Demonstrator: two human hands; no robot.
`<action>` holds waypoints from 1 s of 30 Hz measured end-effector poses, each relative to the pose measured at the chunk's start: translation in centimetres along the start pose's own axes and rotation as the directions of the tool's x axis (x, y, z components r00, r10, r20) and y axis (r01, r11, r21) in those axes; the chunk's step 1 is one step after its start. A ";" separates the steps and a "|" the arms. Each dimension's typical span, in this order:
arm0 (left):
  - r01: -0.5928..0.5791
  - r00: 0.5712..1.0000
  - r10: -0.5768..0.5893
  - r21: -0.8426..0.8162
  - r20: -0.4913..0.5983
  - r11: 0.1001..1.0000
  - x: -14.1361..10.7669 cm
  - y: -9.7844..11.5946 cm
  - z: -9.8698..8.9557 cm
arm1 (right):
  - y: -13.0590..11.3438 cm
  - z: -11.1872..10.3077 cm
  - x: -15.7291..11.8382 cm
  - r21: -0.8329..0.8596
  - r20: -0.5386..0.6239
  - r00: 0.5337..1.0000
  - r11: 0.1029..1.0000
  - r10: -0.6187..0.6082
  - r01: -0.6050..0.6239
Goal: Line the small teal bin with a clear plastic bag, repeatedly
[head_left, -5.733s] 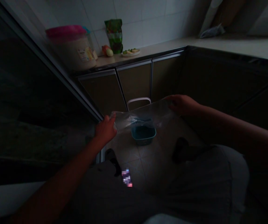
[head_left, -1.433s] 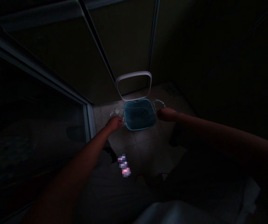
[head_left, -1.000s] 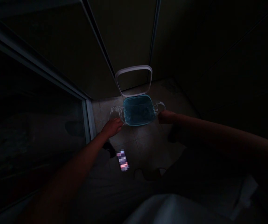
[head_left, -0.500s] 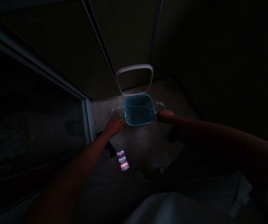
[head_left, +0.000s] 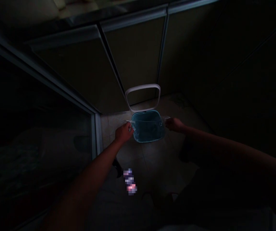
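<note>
On the floor in front of me stands a blue-green trash bin (head_left: 148, 140), its pale rim frame (head_left: 143, 86) tipped up at the back. A clear plastic bag (head_left: 149, 121) lies in the bin's mouth, and its upper edge stretches across the opening. At the bin's left side my left hand (head_left: 124, 132) is closed on the bag's edge. My right hand (head_left: 174, 124) is closed on the bag at the opposite side. Dim light hides the fingertips in part.
Dark cabinet doors (head_left: 135, 54) rise behind the bin. A glass door with a metal frame (head_left: 94, 134) runs along the left. Near my feet a lit, pixelated screen (head_left: 130, 182) shows above the tiled floor (head_left: 140, 157).
My left hand has moved up to the bag's edge and closed on it. The bag's loose sides are drawn tighter. The view has tilted up, so the bin sits lower.
</note>
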State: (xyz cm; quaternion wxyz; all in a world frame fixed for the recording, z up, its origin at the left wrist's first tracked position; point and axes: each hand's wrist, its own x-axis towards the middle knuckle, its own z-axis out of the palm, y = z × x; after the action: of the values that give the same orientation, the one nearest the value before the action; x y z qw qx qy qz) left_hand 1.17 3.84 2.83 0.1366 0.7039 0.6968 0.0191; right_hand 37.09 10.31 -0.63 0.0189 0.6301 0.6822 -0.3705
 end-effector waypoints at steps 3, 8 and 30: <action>0.054 0.998 -0.055 -0.019 -0.033 0.998 1.8 0.1 -0.5 | -0.9 -0.8 0.5 0.121 -0.079 0.996 0.992 0.037 -0.027; 0.065 0.998 -0.065 0.013 0.027 0.998 4.6 -1.1 -0.6 | -2.4 -1.8 0.7 0.150 -0.166 0.984 0.988 0.068 -0.043; 0.174 0.984 -0.144 -0.441 0.100 0.881 13.4 -4.6 4.4 | -2.3 -2.9 6.0 -0.163 -0.103 0.977 0.972 -0.189 0.171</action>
State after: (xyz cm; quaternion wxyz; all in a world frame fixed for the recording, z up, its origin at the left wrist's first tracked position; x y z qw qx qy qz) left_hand -1.98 16.32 -4.60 0.3184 0.5942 0.7242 0.1451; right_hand 35.11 17.05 -0.40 -0.0068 0.5831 0.7629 -0.2791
